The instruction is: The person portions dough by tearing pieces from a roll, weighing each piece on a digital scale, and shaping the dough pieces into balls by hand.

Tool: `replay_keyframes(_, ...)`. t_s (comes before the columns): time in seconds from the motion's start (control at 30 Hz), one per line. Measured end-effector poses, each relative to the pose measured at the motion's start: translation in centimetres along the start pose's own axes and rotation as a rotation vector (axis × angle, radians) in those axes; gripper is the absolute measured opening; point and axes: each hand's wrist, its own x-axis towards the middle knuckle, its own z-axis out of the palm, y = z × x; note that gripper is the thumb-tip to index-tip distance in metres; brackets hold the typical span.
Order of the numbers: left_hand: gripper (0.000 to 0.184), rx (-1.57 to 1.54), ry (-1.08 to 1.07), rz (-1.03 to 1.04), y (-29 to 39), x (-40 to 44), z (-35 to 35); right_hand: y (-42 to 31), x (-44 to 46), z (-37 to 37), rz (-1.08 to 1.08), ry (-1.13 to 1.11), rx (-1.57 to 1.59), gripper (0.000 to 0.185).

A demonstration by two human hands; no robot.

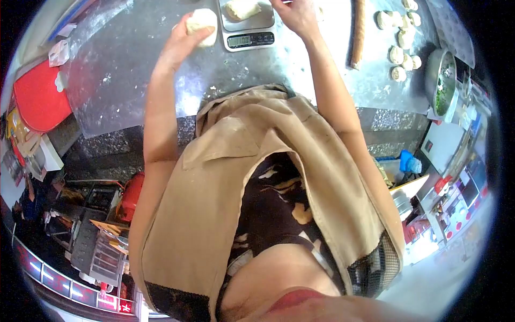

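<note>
My left hand (185,42) is closed around a pale lump of dough (201,22), with the thumb across its front. Right beside it stands a white kitchen scale (250,43) with a lit digital display. Another piece of dough (241,9) rests on the scale's plate. My right hand (296,17) is at the top edge of the view, just right of the scale plate. Its fingers are mostly cut off by the frame, so I cannot tell whether they hold anything.
A long wooden rolling pin (358,35) lies on the floured metal table (123,70). Several small dough pieces (397,55) sit to its right. A metal bowl (443,80) with something green stands at the right edge. A red seat-like object (42,96) is at the left.
</note>
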Motion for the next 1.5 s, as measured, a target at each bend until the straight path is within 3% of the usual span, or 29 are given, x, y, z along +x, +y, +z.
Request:
replay_keyframes(0.03, 0.051, 0.003, 0.004, -0.001, -0.2, -0.6, 0.0, -0.8, 0.0, 0.2, -0.001, -0.002, 0.004, 0.02)
replay_keyframes(0.1, 0.055, 0.802, -0.101, -0.021, -0.2, -2.3, 0.4, -1.8, 0.1, 0.4, 0.055, -0.02, -0.063, 0.021)
replay_keyframes(0.23, 0.056, 1.263, -0.116, -0.109, -4.6, -4.0, 1.0, 0.0, -0.1, 0.3, 0.036, -0.02, -0.084, 0.022)
replay_keyframes(0.37, 0.057, 1.247, -0.121, -0.007, -2.0, -3.9, 2.1, 1.9, -0.6, -0.8, 0.109, -0.029, -0.001, 0.028)
replay_keyframes(0.43, 0.059, 1.053, -0.007, 0.285, -0.8, -1.3, 2.9, 1.4, -0.9, -1.2, 0.094, -0.002, -0.073, 0.029)
replay_keyframes(0.5, 0.061, 0.951, 0.128, 0.432, 0.2, 2.0, 4.4, 2.4, -1.0, -0.3, 0.091, -0.021, -0.087, 0.031)
replay_keyframes(0.57, 0.06, 1.06, 0.149, 0.467, 1.9, 4.2, 6.3, 3.4, -0.6, 0.9, 0.185, -0.222, -0.049, 0.033)
replay_keyframes(0.63, 0.06, 1.167, 0.172, 0.503, 2.0, 6.2, 7.4, 2.2, -0.6, 1.4, 0.339, -0.28, 0.13, 0.031)
replay_keyframes(0.7, 0.057, 1.225, 0.055, 0.327, 0.9, 7.6, 7.9, 2.7, -0.1, 2.4, 0.489, -0.328, 0.403, 0.029)
replay_keyframes(0.8, 0.054, 0.955, 0.088, 0.425, -0.9, 7.9, 6.8, 1.8, -0.4, 2.6, 0.532, -0.339, 0.66, 0.035)
replay_keyframes(0.83, 0.054, 0.813, 0.121, 0.478, -1.5, 7.9, 6.6, 1.4, -0.6, 2.5, 0.537, -0.337, 0.664, 0.035)
replay_keyframes(1.07, 0.056, 0.765, 0.127, 0.545, -1.7, 7.2, 6.6, 1.4, -0.3, 3.3, 0.488, -0.347, 0.575, 0.03)
replay_keyframes(1.17, 0.057, 0.891, 0.178, 0.528, -0.7, 6.9, 7.3, 1.6, 0.0, 3.5, 0.461, -0.299, 0.537, 0.024)
replay_keyframes(1.23, 0.054, 1.124, 0.095, 0.719, -0.8, 7.0, 7.4, 1.7, 0.0, 3.7, 0.442, -0.286, 0.525, 0.021)
replay_keyframes(1.37, 0.044, 1.324, 0.061, 0.602, -0.5, 7.7, 8.7, 1.8, 0.0, 3.6, 0.464, -0.237, 0.522, 0.017)
replay_keyframes(1.43, 0.035, 1.376, 0.144, 0.571, -0.5, 8.0, 9.2, 1.1, -0.4, 2.1, 0.471, -0.262, 0.553, 0.015)
replay_keyframes(1.5, 0.033, 1.525, 0.133, 0.57, -0.3, 8.6, 9.0, 0.5, -1.2, -1.2, 0.545, -0.417, 1.167, 0.015)
